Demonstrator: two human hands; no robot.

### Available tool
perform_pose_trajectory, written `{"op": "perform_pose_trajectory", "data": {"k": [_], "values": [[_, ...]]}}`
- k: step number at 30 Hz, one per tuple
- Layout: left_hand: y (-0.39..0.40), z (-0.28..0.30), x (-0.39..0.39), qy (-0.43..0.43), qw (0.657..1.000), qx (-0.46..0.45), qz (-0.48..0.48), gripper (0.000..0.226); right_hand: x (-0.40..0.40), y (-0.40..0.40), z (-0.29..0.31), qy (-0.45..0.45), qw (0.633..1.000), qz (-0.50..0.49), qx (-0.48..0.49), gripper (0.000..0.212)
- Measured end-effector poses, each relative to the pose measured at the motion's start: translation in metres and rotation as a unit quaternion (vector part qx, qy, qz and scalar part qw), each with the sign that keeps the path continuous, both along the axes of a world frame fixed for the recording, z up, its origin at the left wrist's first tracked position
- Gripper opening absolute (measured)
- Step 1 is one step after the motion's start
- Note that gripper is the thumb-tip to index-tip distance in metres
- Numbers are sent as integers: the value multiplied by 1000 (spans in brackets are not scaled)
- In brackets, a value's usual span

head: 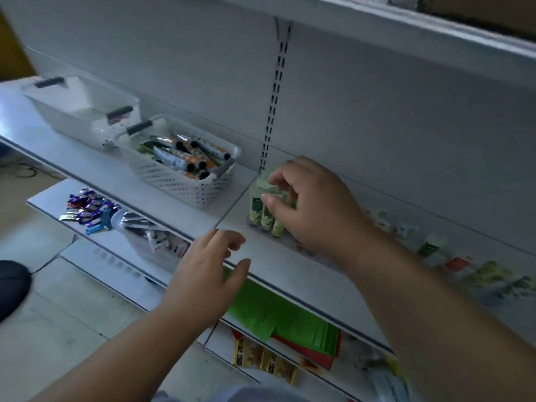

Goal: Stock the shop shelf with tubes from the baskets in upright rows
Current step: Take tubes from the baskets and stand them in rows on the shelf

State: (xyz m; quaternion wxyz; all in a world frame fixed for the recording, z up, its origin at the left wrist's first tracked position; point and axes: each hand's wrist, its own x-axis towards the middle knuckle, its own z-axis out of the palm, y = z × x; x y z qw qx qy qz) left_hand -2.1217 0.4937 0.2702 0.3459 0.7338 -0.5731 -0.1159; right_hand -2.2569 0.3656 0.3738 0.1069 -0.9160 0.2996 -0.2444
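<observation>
The green tubes (262,211) are standing upright, caps down, in a tight little cluster on the shelf (179,216), near its back wall and just right of the seam between the two shelf boards. They are looking like light, soft-walled plastic tubes with flat crimped tops, so they are likely to be tippy on their small caps and a little slick along the printed body. The stiffest place to take one is probably the crimped top edge or the shoulder just above the cap; squeezing the middle would only dent it.

The right hand (313,204) is reaching over the cluster, its fingers (280,177) curling around the crimped top of one tube (265,184) while the thumb is pressing on the tube's front face, steadying it in the row. The left hand (208,268) is hovering over the front edge of the shelf, fingers loosely bent and holding nothing.

Further left along the shelf, the perforated white basket (185,184) is holding more tubes lying flat, orange-and-white ones with black caps, and beyond it, toward the left end, a clear bin (84,111) with dark handles is sitting. To the right, a blurred row of tubes already stocked (435,248) is running along the back of the shelf.
</observation>
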Motion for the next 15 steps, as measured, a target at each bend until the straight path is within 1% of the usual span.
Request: {"op": "perform_pose_trajectory", "data": {"k": [3, 6, 12, 15], "values": [[17, 4, 50, 6, 999, -15, 40, 30, 56, 23, 14, -18, 999, 43, 13, 19], [38, 7, 113, 2, 998, -17, 63, 27, 120, 40, 21, 1, 998, 64, 9, 21], [86, 17, 262, -7, 996, -8, 90, 26, 253, 66, 24, -18, 996, 77, 34, 19], [99, 22, 316, -6, 996, 8, 93, 23, 304, 68, 24, -40, 995, 71, 57, 18]]}}
